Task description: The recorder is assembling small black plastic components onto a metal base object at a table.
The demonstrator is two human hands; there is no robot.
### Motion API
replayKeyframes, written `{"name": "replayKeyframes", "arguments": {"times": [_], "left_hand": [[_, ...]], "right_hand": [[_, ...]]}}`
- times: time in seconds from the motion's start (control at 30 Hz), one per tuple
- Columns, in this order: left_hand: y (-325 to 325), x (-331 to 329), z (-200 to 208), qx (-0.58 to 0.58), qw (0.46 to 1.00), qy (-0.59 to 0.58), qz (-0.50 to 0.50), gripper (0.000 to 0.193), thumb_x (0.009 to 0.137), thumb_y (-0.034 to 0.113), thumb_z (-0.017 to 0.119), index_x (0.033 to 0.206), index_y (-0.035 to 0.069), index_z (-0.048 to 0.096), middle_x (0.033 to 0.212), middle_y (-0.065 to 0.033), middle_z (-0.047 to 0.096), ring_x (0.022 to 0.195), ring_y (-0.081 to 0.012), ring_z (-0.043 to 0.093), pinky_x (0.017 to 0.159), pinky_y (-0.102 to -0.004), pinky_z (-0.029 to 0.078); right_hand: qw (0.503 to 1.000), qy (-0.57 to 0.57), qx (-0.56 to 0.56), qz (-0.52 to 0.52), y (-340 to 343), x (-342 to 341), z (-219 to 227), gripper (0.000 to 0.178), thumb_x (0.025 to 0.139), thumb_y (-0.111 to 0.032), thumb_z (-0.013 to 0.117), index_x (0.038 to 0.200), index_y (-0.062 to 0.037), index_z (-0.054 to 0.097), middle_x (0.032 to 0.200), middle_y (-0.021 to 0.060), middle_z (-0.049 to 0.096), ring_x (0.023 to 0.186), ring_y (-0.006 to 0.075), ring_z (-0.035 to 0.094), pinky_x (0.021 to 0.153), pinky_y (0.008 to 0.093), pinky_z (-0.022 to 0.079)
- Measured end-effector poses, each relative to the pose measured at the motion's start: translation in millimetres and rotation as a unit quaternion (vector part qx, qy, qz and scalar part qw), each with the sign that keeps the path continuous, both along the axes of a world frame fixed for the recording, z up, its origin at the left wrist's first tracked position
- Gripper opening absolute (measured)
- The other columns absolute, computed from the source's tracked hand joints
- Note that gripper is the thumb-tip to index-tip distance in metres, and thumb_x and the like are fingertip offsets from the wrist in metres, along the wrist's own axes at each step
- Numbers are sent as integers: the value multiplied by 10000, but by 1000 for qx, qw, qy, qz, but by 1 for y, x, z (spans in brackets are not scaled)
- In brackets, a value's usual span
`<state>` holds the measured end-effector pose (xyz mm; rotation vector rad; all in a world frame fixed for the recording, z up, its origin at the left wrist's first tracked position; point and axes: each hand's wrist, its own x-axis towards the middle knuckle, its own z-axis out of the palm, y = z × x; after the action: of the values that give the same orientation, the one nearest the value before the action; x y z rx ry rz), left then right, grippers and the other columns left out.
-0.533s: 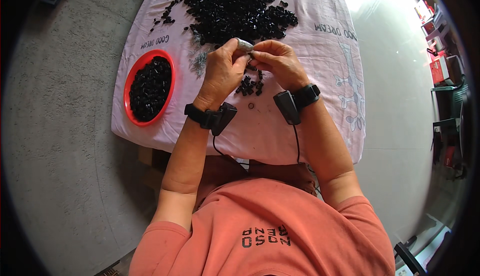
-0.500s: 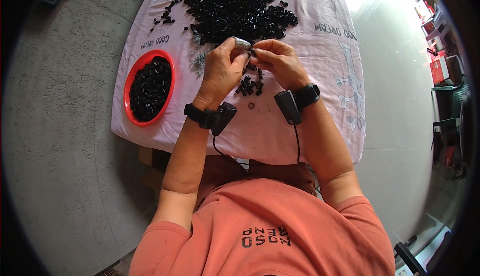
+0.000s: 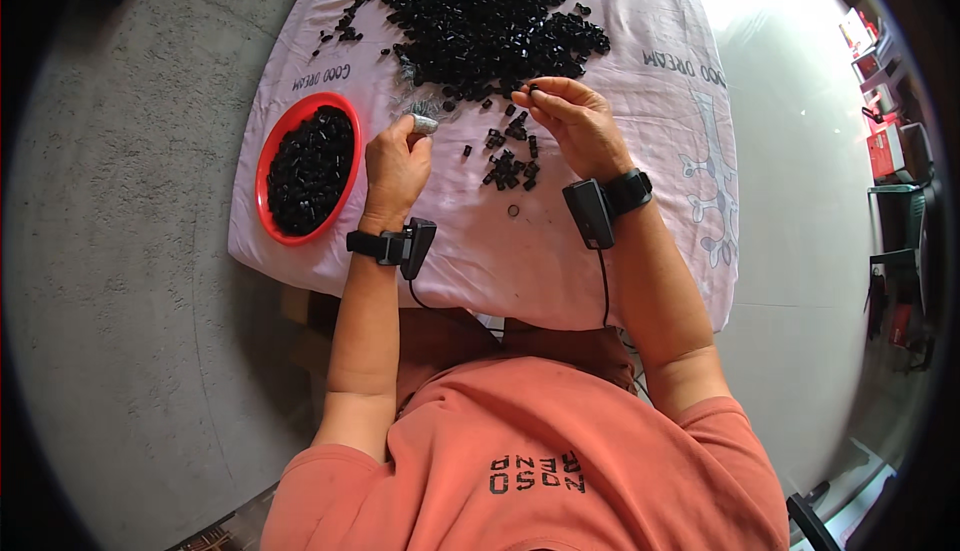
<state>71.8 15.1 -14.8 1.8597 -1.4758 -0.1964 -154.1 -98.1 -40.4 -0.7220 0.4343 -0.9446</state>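
My right hand is at the near edge of a large heap of small black plastic pieces, pinching one small black plastic piece between thumb and fingertips. My left hand is to the left, between the red bowl and a small cluster of black pieces. Its fingers are curled, with the thumb against a forefinger wrapped in a silvery-grey covering. Whether anything lies between them is hidden. The red bowl, on the table's left side, is filled with similar black pieces.
A pale pink printed cloth covers the table. A small dark ring lies in front of the cluster. Cabled black devices are strapped to both wrists. Shelves with red boxes stand along the far right.
My hands, together half a second ago, have parted. The left has moved left and nearer toward the red bowl; the right has shifted slightly right with a black piece in its fingertips.
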Motion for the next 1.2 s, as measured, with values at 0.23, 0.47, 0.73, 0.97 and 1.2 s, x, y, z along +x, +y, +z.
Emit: {"name": "replayKeyframes", "arguments": {"times": [0.23,0.47,0.73,0.97,1.2], "left_hand": [[2,8,-4,41,997,-52,43,177,811,55,632,971,31,704,818,-143,725,754,-227,720,700,-326,534],[-5,10,-9,18,998,-54,26,165,794,55,643,947,27,696,812,-166,713,751,-275,715,692,-353,536],[-14,-2,-10,41,991,-122,38,105,764,56,660,865,26,665,779,-170,692,742,-338,693,677,-404,533],[-12,-17,2,90,982,-166,-11,97,796,10,585,862,22,656,851,-197,677,822,-404,657,734,-467,521],[-12,-35,23,-13,993,-97,-59,155,890,-10,548,991,14,664,880,-180,619,858,-368,631,758,-396,507]], "right_hand": [[999,45,3,26,2,-1,2,155,952,-77,644,1096,-21,657,996,119,717,919,196,726,738,234,590],[996,79,-3,30,6,3,6,171,959,-64,627,1113,7,646,982,130,716,881,196,731,735,239,603],[992,109,-28,50,8,5,5,182,972,-61,605,1140,-9,652,1013,111,715,902,170,720,772,237,585],[992,106,-35,58,11,6,5,185,968,-65,611,1137,-1,650,1008,113,714,892,172,722,749,231,584],[991,105,-39,66,11,6,3,197,967,-64,608,1136,32,642,1013,151,715,913,217,730,756,271,604]]}}
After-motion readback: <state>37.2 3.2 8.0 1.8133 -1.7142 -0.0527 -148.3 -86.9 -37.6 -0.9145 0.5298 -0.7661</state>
